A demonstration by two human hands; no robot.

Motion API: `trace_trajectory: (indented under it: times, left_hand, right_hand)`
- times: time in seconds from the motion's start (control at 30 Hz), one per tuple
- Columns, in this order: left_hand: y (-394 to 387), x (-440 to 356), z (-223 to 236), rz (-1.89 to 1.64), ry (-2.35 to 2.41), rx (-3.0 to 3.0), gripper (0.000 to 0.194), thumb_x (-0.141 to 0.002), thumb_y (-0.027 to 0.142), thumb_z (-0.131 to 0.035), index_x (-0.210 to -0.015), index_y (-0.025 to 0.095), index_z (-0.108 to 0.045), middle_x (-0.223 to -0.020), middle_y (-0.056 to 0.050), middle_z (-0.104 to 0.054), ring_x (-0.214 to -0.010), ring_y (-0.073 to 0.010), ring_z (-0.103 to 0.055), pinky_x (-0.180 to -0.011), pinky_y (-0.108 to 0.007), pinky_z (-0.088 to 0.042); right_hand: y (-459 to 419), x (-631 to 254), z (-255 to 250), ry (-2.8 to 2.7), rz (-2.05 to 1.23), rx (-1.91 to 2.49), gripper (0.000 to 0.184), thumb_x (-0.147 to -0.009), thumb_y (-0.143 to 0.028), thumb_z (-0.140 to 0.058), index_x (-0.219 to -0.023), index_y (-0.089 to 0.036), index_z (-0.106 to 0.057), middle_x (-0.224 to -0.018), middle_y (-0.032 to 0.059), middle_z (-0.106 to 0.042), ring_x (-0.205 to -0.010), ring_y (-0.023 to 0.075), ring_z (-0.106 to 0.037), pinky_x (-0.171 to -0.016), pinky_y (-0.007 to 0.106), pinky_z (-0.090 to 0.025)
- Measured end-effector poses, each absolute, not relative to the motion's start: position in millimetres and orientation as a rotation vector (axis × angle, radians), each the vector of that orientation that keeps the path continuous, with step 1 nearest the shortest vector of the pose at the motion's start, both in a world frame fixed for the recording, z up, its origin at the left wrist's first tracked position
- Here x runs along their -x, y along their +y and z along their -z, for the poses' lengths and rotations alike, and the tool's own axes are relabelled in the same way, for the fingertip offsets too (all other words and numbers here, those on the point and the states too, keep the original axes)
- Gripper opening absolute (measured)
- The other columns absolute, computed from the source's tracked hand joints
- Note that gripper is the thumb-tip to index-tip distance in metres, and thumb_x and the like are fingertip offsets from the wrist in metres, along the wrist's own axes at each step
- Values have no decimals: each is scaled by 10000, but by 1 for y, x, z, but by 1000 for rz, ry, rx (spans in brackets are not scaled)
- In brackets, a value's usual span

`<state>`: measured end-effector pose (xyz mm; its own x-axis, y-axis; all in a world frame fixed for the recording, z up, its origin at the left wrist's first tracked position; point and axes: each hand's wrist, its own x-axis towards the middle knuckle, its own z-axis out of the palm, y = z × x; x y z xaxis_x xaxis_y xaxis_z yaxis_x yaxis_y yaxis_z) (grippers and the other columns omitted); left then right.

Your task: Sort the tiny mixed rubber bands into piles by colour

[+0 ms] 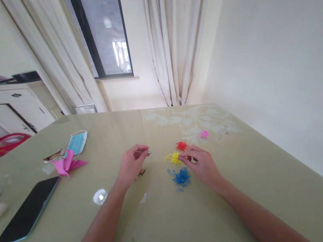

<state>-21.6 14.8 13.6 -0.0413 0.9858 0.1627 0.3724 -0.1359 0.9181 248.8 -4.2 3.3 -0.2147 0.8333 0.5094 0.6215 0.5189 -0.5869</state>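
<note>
My left hand (133, 165) is closed in a pinch on a thin metal pin or ring (145, 152) held just above the table. My right hand (202, 164) has its fingertips pinched at the edge of a small yellow pile of rubber bands (173, 158). A red pile of bands (181, 146) lies just beyond the yellow one. A blue pile of bands (181, 176) lies to the left of my right wrist. A small pink pile (204, 133) sits farther back.
On the pale green table (171, 224) lie a black phone (27, 213), a pink folded paper shape (66, 164), a blue face mask (77, 142) and a small round cap (100, 196). A white cabinet (7, 105) stands at the left; a wall is close on the right.
</note>
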Motion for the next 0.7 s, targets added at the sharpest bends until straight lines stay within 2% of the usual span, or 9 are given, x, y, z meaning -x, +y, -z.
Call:
trace_trajectory:
  times: [0.2, 0.4, 0.47, 0.53, 0.6, 0.7]
  left_hand:
    - [-4, -12, -14, -1166, 1094, -1449, 307, -791, 444, -788, -957, 189, -750, -895, -61, -797, -836, -200, -727, -791, -315, -563]
    - [-14, -28, -8, -1041, 916, -1434, 324, -804, 451, -803, -970, 181, -738, -924, -63, -799, -863, -200, -729, -829, -328, -565]
    - [-12, -24, -11, -1020, 940, -1483, 357, -841, 495, -755, -1015, 184, -736, -936, -68, -796, -878, -211, -725, -823, -337, -565]
    - [-10, -16, -13, -1006, 1068, -1646, 352, -922, 513, -648, -1036, 192, -735, -960, -73, -788, -911, -223, -714, -848, -356, -558]
    - [-7, -5, -13, -951, 1376, -1923, 305, -983, 445, -566, -1044, 200, -739, -1045, -91, -773, -1003, -252, -689, -940, -404, -526]
    - [-3, 13, -8, -608, 1988, -2245, 255, -974, 318, -585, -1132, 180, -730, -1243, -158, -709, -1179, -347, -609, -1035, -517, -448]
  right_hand:
    - [-18, -237, -9, -1904, -550, 1109, 205, -909, -378, -760, -994, -204, -826, -778, 30, -660, -638, 147, -536, -594, 270, -412]
    - [-24, -233, -14, -1850, -735, 1089, 197, -901, -369, -736, -843, -194, -806, -696, 18, -622, -607, 135, -486, -560, 268, -360]
    - [-25, -237, -19, -1784, -853, 1058, 234, -877, -410, -752, -812, -188, -784, -668, 11, -604, -591, 133, -464, -541, 267, -346]
    - [-26, -242, -26, -1696, -1016, 996, 272, -844, -452, -782, -777, -190, -758, -675, 9, -609, -603, 135, -479, -548, 267, -366]
    - [-29, -248, -33, -1602, -1155, 925, 293, -814, -466, -815, -742, -194, -734, -690, 9, -620, -629, 139, -509, -571, 268, -402]
    - [-34, -254, -40, -1499, -1252, 836, 295, -789, -439, -850, -696, -197, -709, -661, -7, -595, -611, 125, -498, -570, 260, -411]
